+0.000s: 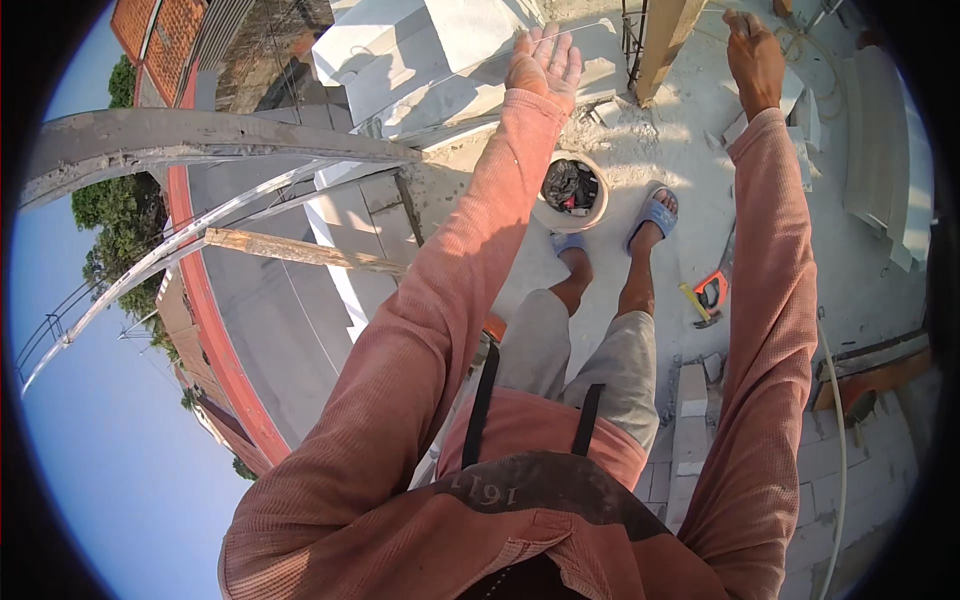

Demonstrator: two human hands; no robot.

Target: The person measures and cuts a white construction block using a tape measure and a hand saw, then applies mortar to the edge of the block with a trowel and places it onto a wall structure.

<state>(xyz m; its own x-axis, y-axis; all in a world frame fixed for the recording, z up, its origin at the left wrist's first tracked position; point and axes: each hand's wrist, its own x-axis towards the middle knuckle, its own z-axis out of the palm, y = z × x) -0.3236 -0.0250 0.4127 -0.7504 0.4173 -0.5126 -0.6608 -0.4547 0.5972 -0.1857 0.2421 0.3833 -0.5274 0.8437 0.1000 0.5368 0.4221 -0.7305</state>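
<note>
Left hand's point(545, 72) fingers are spread loose, palm up, a thin string point(590, 27) right by them, white blocks point(475, 30) to their left. Right hand's point(755, 65) look curled, can't tell if they're gripping anything. 1 wooden post point(668, 45) between; farther out, 1 bucket point(598, 213).

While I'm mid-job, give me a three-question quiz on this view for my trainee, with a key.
1. True or false: the left hand is clenched in a fist.
2. Which is nearest the blue sandals? A) wooden post; B) round bucket; C) hose.
3. Fill in: next to the orange-handled tool lies a hammer with a ____ handle.

Key: 1. False, its fingers are extended with the palm showing. 2. B. 3. Yellow.
</note>
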